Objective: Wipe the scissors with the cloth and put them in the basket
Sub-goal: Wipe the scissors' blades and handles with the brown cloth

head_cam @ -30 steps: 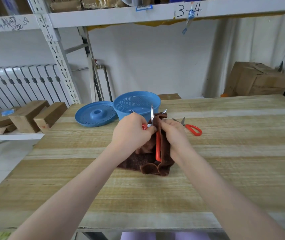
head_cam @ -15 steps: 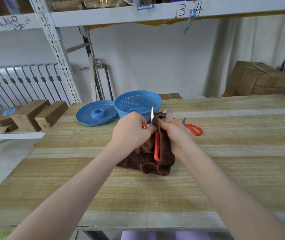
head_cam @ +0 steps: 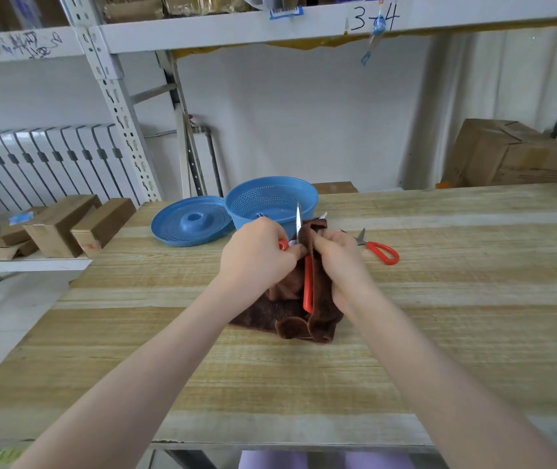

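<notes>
**Task status.** The wiping step is in hand; the transfer to the basket (head_cam: 272, 206) is not yet done. The left grip (head_cam: 260, 255) clenches the scissors (head_cam: 308, 286) at the red handle, close to the pivot. The right grip (head_cam: 338, 258) pinches a fold of the cloth (head_cam: 290, 309) around one blade. A second pair of scissors (head_cam: 380, 250) lies on the surface (head_cam: 439, 333), just right of the right grip, apparently awaiting its own wipe. The basket contents cannot be told.

**Condition of the scissors.** The scissors are held above the middle of the surface, nearer its far edge, with the basket just beyond them. The blades are parted: one bare blade points up, and the other is wrapped in brown cloth with only its tip showing. One red handle hangs down against the cloth, whose lower part rests bunched on the surface.
</notes>
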Demonstrator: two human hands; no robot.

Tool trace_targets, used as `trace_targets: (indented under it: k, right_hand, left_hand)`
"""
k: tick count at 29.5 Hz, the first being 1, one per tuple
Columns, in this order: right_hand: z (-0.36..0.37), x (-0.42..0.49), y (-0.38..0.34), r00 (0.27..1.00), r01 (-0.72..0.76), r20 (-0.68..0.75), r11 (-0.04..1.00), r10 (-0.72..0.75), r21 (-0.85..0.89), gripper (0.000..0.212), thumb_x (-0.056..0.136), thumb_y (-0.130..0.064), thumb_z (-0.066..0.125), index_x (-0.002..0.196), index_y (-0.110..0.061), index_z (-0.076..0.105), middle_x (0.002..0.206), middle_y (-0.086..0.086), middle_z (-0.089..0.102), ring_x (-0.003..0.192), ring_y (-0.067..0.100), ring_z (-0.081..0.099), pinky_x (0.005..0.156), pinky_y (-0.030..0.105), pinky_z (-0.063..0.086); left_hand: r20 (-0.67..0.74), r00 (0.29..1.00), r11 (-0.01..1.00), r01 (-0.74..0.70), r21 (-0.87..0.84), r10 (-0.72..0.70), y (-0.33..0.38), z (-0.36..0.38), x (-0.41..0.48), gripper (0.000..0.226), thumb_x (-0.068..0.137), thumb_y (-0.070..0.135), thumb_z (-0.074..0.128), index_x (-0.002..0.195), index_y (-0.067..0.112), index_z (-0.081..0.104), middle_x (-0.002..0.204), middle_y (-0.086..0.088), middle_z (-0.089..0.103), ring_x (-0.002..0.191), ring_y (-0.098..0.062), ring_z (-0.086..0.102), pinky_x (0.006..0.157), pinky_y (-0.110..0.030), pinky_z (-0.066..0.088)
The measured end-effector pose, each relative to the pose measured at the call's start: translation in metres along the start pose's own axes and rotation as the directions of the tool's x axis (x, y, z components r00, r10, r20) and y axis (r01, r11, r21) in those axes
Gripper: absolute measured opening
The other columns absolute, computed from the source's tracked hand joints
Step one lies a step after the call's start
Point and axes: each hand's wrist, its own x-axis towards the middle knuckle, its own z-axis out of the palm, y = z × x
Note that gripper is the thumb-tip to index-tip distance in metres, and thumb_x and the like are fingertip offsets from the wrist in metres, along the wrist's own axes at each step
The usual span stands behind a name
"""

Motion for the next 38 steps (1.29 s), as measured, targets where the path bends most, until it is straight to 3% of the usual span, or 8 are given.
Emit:
trace_targets:
  k: [5,10,19,22,26,30,33,38]
  right_hand:
    - [0.004,-0.003,0.007,0.961,0.177,-0.158,0.943,-0.228,-0.280,0.046,0.096,-0.028,0.060,0.059,0.000,0.058,0.058,0.010,0.049,0.059,0.019,0.043,0.059,0.034,0.033]
    - [-0.001,-0.003,0.011,0.992,0.071,-0.103,0.997,-0.067,0.033,0.046,0.097,-0.017,0.059,0.053,-0.021,0.072,0.071,0.010,0.066,0.070,0.018,0.061,0.069,0.029,0.049]
    - [-0.010,-0.009,0.012,0.957,-0.287,0.084,0.852,0.279,0.438,0.037,0.100,-0.026,0.048,0.118,0.001,0.065,0.102,0.017,0.071,0.094,0.030,0.068,0.086,0.040,0.056]
    - [-0.012,-0.008,0.010,0.969,-0.247,0.112,0.895,0.221,0.372,0.036,0.094,-0.028,0.055,0.113,-0.002,0.070,0.112,0.020,0.070,0.106,0.035,0.067,0.096,0.048,0.052]
    - [-0.006,-0.006,0.001,0.999,-0.024,0.031,0.993,0.021,0.112,0.016,0.085,-0.014,0.063,0.076,-0.005,0.074,0.067,0.005,0.066,0.068,0.019,0.063,0.066,0.029,0.053]
    - [-0.005,-0.002,-0.006,0.996,-0.091,0.024,0.990,0.089,0.106,0.019,0.078,-0.016,0.067,0.060,-0.013,0.071,0.066,0.006,0.066,0.064,0.019,0.061,0.066,0.030,0.053]
    - [-0.003,-0.001,-0.010,0.992,-0.129,0.039,0.971,0.124,0.199,0.013,0.076,-0.015,0.067,0.066,-0.010,0.073,0.080,0.015,0.068,0.076,0.025,0.064,0.082,0.041,0.055]
    - [-0.003,-0.006,-0.006,0.995,-0.098,0.024,0.990,0.096,0.097,0.017,0.082,-0.017,0.067,0.082,-0.003,0.076,0.084,0.014,0.070,0.076,0.023,0.066,0.075,0.039,0.057]
  left_hand:
    - [0.014,1.000,1.000,0.008,0.006,-0.008,0.000,0.008,-0.003,0.049,0.081,0.036,0.067,0.049,0.015,0.039,0.039,0.002,0.044,0.047,-0.023,0.054,0.052,-0.032,0.047]
    - [0.001,1.000,1.000,0.006,0.020,-0.006,-0.002,0.008,-0.001,0.053,0.081,0.041,0.069,0.048,0.016,0.037,0.042,0.004,0.038,0.045,-0.016,0.044,0.045,-0.027,0.031]
    - [-0.016,1.000,0.999,0.005,-0.042,-0.006,-0.002,0.004,-0.004,0.055,0.084,0.043,0.067,0.048,0.015,0.036,0.040,0.004,0.038,0.044,-0.018,0.047,0.048,-0.027,0.035]
    - [-0.018,1.000,0.999,-0.002,-0.055,0.001,-0.003,-0.002,-0.003,0.056,0.084,0.042,0.068,0.047,0.016,0.034,0.040,0.004,0.036,0.045,-0.021,0.052,0.054,-0.032,0.044]
    - [0.007,1.000,1.000,-0.003,-0.028,0.003,0.000,-0.004,-0.004,0.054,0.084,0.041,0.067,0.049,0.015,0.036,0.040,0.002,0.042,0.047,-0.022,0.055,0.054,-0.034,0.046]
    - [0.002,1.000,1.000,-0.022,0.008,0.022,0.001,-0.004,-0.007,0.054,0.085,0.042,0.067,0.050,0.016,0.036,0.042,0.004,0.041,0.047,-0.019,0.054,0.048,-0.028,0.035]
    - [-0.009,1.000,1.000,-0.016,0.003,0.016,0.003,-0.005,-0.008,0.053,0.085,0.044,0.066,0.051,0.015,0.038,0.044,0.003,0.043,0.052,-0.022,0.057,0.049,-0.027,0.035]
    - [-0.025,1.000,1.000,0.001,-0.023,-0.001,0.002,-0.008,-0.007,0.053,0.085,0.041,0.067,0.052,0.014,0.037,0.047,0.000,0.042,0.056,-0.029,0.059,0.054,-0.033,0.044]
